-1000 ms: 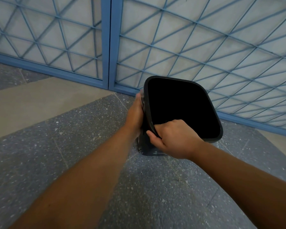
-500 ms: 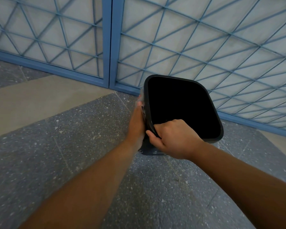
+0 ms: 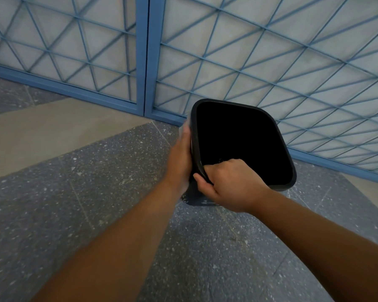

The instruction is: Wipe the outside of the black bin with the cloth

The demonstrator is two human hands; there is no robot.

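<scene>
I had the black bin (image 3: 268, 136) tipped toward me on the speckled floor (image 3: 96, 192), its open mouth facing up at my head and its base down near the blue mesh gate (image 3: 249, 62) behind it. My right hand (image 3: 231, 184) gripped the near corner of the rim, fingers curled over the edge into the dark inside, thumb on the outer wall. My left hand (image 3: 181, 162) lay along the bin's left outer side with the fingers stretched up toward the rim. A pale, blurred edge showed at those fingertips, which I took for the cloth (image 3: 184, 126), though most of it was hidden between palm and plastic. So that grip was spread flat and pressing, not pinching, as far as I could see.

The bin looked to me like thin moulded plastic: light, fairly stiff at the rolled rim, and likely to flex in the flat walls if I leaned on them. Being empty and light, it would skid or spin on the smooth stone rather than resist a wipe, so I judged the rim corner the right place to hold it, where the lip gave my fingers something to hook. The walls seemed smooth and a little slick, with pale scuffs near the bottom edge, so the cloth hand needed steady flat pressure against the counter-hold of the other. The far and right sides were out of my sight.
</scene>
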